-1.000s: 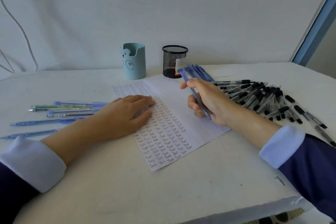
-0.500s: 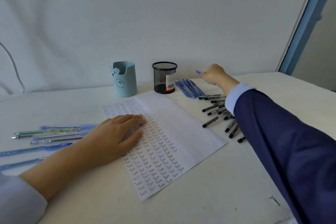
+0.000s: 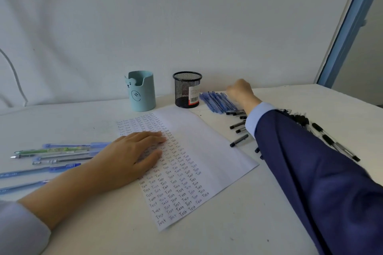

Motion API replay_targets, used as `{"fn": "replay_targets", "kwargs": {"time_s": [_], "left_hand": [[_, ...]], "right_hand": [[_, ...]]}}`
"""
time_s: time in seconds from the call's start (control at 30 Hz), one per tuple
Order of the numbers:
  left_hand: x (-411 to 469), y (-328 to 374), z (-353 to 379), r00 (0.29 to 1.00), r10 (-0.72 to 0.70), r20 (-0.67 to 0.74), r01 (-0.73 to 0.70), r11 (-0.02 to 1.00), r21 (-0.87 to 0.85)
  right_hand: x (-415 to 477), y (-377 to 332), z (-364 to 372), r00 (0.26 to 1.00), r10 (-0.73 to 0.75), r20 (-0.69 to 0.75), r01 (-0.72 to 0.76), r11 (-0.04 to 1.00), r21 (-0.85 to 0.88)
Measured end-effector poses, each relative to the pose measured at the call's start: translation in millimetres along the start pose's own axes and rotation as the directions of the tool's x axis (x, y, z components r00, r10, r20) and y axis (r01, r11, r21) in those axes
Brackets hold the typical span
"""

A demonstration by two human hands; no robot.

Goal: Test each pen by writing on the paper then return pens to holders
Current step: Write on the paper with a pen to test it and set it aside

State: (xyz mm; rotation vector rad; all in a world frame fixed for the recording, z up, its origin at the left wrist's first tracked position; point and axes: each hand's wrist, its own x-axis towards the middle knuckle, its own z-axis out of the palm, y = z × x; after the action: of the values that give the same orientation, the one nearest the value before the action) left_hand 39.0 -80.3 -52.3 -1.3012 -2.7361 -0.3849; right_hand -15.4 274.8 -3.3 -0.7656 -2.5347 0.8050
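The white paper (image 3: 209, 141), its left part filled with rows of "Test", lies in the middle of the table. My left hand (image 3: 132, 157) rests flat on it with straight fingers. My right hand (image 3: 240, 91) reaches far back right, fingers curled down at the far ends of a row of blue pens (image 3: 217, 101). Its palm side is hidden, so a pen in its grip cannot be made out. Behind the paper stand a light blue bear holder (image 3: 143, 91) and a black mesh holder (image 3: 187, 89); no pens show above their rims.
Several black-capped pens (image 3: 238, 141) lie scattered at the right, partly hidden under my dark blue sleeve. Several blue, green and grey pens (image 3: 56, 153) lie in a row at the left. A white wall stands close behind the holders; a blue frame rises at far right.
My right hand carried a blue pen from above the paper to the back right and lowered onto the row of blue pens. My left hand stayed on the paper. The camera tilted up.
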Motion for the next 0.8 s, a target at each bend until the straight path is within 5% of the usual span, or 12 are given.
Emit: {"fn": "replay_targets", "kwargs": {"time_s": [0.07,0.17,0.4,0.67,0.8], "left_hand": [[-1,1,-1,1.000,-0.007,0.001,0.007,1.000,0.007],[-1,7,-6,0.999,-0.029,-0.020,0.030,0.999,0.042],[0,-34,-56,0.972,-0.234,-0.028,0.233,0.972,-0.043],[-14,-82,-72,0.957,-0.275,0.091,0.272,0.961,0.042],[-9,-76,-62,0.965,-0.263,-0.015,0.262,0.948,0.180]], "right_hand": [[-13,-12,-2,0.995,-0.091,-0.050,0.095,0.993,0.074],[-49,-29,2,0.960,-0.269,0.075,0.256,0.955,0.149],[-139,-28,16,0.744,-0.582,0.328,0.596,0.800,0.066],[-143,-19,28,0.781,-0.561,0.274,0.543,0.827,0.145],[-146,-17,26,0.778,-0.569,0.265,0.543,0.822,0.171]]}}
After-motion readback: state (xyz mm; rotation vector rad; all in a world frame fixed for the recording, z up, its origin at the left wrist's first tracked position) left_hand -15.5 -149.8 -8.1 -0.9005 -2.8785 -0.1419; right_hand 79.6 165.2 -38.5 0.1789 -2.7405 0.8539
